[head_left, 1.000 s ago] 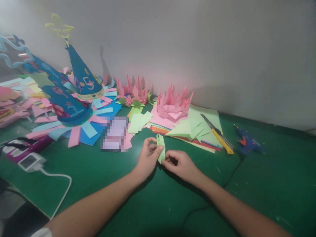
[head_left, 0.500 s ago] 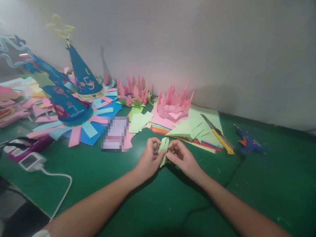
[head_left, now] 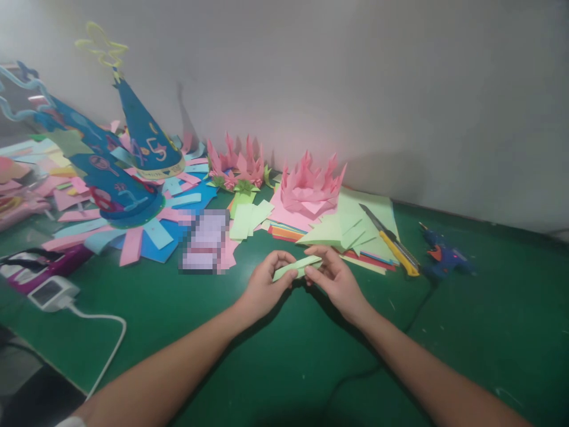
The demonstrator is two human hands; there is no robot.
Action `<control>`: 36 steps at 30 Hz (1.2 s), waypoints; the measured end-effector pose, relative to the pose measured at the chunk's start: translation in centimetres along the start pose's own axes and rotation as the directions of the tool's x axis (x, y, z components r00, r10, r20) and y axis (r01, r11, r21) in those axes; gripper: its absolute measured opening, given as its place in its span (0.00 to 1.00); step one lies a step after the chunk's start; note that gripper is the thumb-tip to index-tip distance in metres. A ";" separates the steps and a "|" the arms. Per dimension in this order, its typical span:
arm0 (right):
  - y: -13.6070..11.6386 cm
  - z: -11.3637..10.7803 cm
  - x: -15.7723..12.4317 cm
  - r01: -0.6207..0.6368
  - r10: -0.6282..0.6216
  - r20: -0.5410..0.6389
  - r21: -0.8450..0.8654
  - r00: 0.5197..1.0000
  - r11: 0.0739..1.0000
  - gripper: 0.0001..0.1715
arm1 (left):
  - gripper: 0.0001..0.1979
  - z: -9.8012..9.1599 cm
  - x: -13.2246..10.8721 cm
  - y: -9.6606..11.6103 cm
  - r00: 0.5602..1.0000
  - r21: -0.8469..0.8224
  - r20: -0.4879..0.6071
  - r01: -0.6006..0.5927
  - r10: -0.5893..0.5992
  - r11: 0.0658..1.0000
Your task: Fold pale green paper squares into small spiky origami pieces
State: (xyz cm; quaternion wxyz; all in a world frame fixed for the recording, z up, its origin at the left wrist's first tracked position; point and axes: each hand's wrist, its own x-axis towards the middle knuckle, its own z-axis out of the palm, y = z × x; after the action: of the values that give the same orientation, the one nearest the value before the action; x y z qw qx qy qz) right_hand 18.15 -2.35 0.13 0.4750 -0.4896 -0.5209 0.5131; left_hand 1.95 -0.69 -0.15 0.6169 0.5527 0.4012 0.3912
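Observation:
A small piece of folded light green paper (head_left: 297,267) is held between my two hands, lying nearly sideways with its right end a little higher. My left hand (head_left: 270,283) pinches its left end, thumb on the near face. At the right end, my right hand (head_left: 334,283) grips the paper between thumb and fingers. Some fingertips are hidden behind the paper. Just beyond my hands lies a stack of coloured paper (head_left: 372,220) with light green sheets on top. Light green paper slips (head_left: 249,220) rest to the left of that stack.
Two pink paper crowns (head_left: 311,188) (head_left: 237,163) stand near the wall. A yellow utility knife (head_left: 399,252) and a blue glue gun (head_left: 448,254) lie at right. Blue cone hats (head_left: 144,127) with paper strips, a blurred-out phone (head_left: 205,240) and a white-cabled device (head_left: 54,292) occupy the left.
The folded green paper has turned from nearly upright to nearly sideways. My right fingers have shifted onto its right end, while my left hand keeps its hold.

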 end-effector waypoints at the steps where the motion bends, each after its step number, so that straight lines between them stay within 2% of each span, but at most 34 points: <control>1: 0.0 0.0 0.0 0.003 -0.003 0.002 -0.013 1.000 1.000 0.15 | 0.09 0.0 0.0 0.0 1.000 -0.006 -0.015 0.005 -0.005 1.000; 6: 0.0 -0.1 -0.1 0.024 -0.024 -0.016 -0.039 1.000 0.999 0.12 | 0.12 -0.1 -0.1 -0.1 0.999 -0.008 -0.022 0.044 -0.044 0.999; 11: 0.2 0.0 0.0 0.068 -0.068 -0.022 -0.006 0.997 0.998 0.17 | 0.12 0.0 -0.1 -0.4 0.996 0.004 -0.043 0.079 -0.078 0.997; 17: 0.4 -0.3 0.4 0.063 -0.067 -0.146 -0.031 0.987 0.998 0.13 | 0.11 0.1 -0.2 -0.4 0.994 -0.033 -0.059 0.090 -0.092 0.995; 24: 0.0 -0.4 0.3 0.081 -0.097 -0.101 -0.158 0.990 0.984 0.14 | 0.11 0.0 -0.2 -0.5 0.993 0.015 -0.068 0.098 -0.096 0.995; 32: 0.3 -0.5 0.5 0.050 -0.065 -0.109 -0.135 0.992 0.990 0.12 | 0.17 -0.3 0.2 0.0 0.983 -0.111 -0.022 0.176 -0.180 0.978; 36: 0.3 -0.1 0.2 0.031 -0.036 -0.035 -0.128 0.999 0.991 0.13 | 0.20 -0.4 0.3 0.3 0.981 -0.174 -0.057 0.173 -0.185 0.970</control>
State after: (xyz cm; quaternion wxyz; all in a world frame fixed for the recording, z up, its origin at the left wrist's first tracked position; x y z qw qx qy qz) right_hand 18.25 -2.13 -0.14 0.4610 -0.5196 -0.5517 0.4617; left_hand 1.72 -0.24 0.12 0.6790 0.4458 0.4371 0.3862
